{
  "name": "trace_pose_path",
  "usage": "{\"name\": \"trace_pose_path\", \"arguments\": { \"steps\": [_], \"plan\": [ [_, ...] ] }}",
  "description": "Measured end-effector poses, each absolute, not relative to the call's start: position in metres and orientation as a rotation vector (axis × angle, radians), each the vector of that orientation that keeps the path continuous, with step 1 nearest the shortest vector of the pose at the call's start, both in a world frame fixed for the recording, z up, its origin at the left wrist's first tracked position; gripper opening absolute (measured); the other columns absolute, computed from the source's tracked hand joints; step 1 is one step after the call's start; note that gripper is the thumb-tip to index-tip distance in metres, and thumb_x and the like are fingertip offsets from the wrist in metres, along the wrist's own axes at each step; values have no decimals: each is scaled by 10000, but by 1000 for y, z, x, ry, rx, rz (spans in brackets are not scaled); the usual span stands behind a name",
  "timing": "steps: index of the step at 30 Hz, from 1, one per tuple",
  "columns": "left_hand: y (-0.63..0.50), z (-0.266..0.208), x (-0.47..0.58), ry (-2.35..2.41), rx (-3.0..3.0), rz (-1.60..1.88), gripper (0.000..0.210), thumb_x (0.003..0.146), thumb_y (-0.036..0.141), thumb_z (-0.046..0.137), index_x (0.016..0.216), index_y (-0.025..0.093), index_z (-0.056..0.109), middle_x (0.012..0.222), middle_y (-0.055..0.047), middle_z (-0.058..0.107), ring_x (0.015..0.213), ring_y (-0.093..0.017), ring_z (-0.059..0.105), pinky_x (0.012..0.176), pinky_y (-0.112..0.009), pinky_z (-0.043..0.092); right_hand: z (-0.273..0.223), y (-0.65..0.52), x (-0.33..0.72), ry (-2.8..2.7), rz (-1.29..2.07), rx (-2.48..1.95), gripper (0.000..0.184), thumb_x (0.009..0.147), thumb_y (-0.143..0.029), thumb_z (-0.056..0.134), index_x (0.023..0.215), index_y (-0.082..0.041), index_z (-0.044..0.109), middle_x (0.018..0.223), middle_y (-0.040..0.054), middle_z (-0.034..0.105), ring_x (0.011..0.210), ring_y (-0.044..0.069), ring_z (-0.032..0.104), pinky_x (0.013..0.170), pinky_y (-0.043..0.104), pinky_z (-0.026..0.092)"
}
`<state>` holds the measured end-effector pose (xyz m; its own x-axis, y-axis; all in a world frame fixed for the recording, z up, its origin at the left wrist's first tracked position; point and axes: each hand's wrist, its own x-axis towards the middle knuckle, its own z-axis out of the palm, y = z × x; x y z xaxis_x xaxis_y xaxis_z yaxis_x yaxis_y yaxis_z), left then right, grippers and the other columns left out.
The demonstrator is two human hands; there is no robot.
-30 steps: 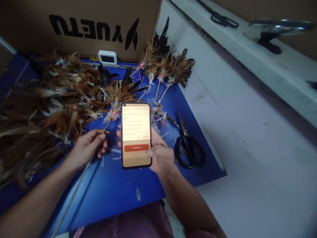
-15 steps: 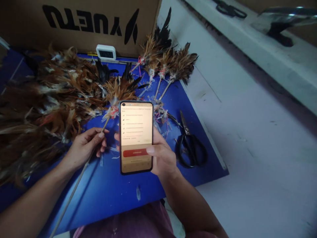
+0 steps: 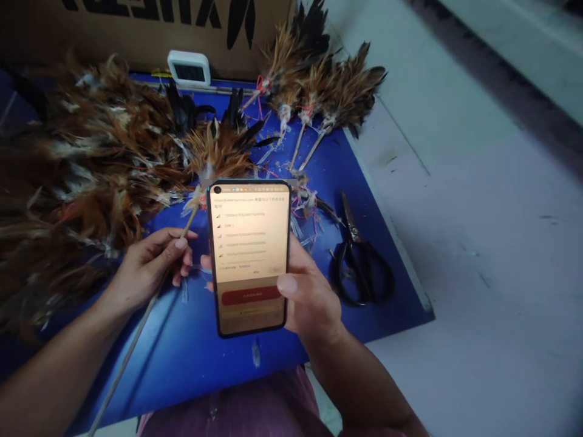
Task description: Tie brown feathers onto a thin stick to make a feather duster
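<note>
My right hand (image 3: 310,291) is closed around a smartphone (image 3: 250,261), held upright over the blue table (image 3: 182,364). The screen is lit with a pale list and a red button, and my thumb lies at the button's right end. My left hand (image 3: 157,261) pinches the thin stick of a feather duster (image 3: 223,149). Brown and black feathers fan out at the stick's far end, where pink and clear ties partly hide behind the phone. The stick's other end runs down past my left forearm. Black-handled scissors (image 3: 362,270) lie right of the phone.
A large heap of brown feathers (image 3: 91,164) covers the table's left side. Several small feather bundles (image 3: 319,79) on sticks lie at the back right. A white digital timer or clock (image 3: 189,68) stands before a cardboard box (image 3: 113,30). Plastic scraps (image 3: 255,353) lie about.
The phone now appears larger and closer to the camera, still in my right hand. The view has tilted down a little. My left hand keeps its pinch on the stick.
</note>
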<state>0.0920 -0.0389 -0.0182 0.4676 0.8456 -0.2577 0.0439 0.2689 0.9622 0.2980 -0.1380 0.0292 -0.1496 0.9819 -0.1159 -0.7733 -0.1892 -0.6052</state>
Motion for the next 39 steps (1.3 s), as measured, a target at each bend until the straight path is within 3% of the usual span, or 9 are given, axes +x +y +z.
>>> {"name": "trace_pose_path", "arguments": {
  "steps": [6, 11, 21, 30, 39],
  "plan": [
    [-39, -15, 94, 940, 1187, 686, 279, 786, 376, 729, 942, 150, 676, 568, 19, 598, 442, -94, 537, 366, -170, 459, 25, -140, 302, -475, 1701, -728, 558, 683, -360, 672, 1214, -286, 518, 1231, 74, 640, 1245, 340, 541, 952, 574, 488],
    [-39, -13, 96, 948, 1199, 693, 280, 763, 405, 747, 874, 157, 680, 542, 33, 575, 424, -85, 520, 359, -165, 458, 25, -142, 303, -483, 1698, -689, 570, 716, -314, 641, 1265, -294, 490, 1263, 66, 625, 1202, 332, 578, 959, 578, 483],
    [-39, -14, 94, 924, 1221, 693, 259, 785, 392, 730, 911, 168, 690, 560, 30, 575, 422, -85, 511, 362, -169, 442, 30, -141, 305, -475, 1734, -759, 665, 685, -384, 677, 1311, -299, 472, 1278, 64, 624, 1219, 335, 566, 943, 565, 499],
    [-39, -15, 95, 922, 1222, 701, 255, 781, 380, 735, 900, 159, 691, 553, 31, 562, 430, -85, 515, 364, -165, 448, 27, -140, 305, -490, 1708, -812, 620, 674, -412, 696, 1259, -307, 520, 1236, 58, 640, 1229, 337, 557, 942, 564, 498],
    [-39, -17, 92, 975, 1212, 666, 272, 801, 382, 713, 966, 168, 682, 572, 28, 589, 432, -88, 520, 369, -171, 452, 26, -139, 300, -454, 1684, -693, 585, 742, -364, 625, 1301, -284, 473, 1232, 78, 644, 1147, 344, 615, 931, 607, 491]
  ]
}}
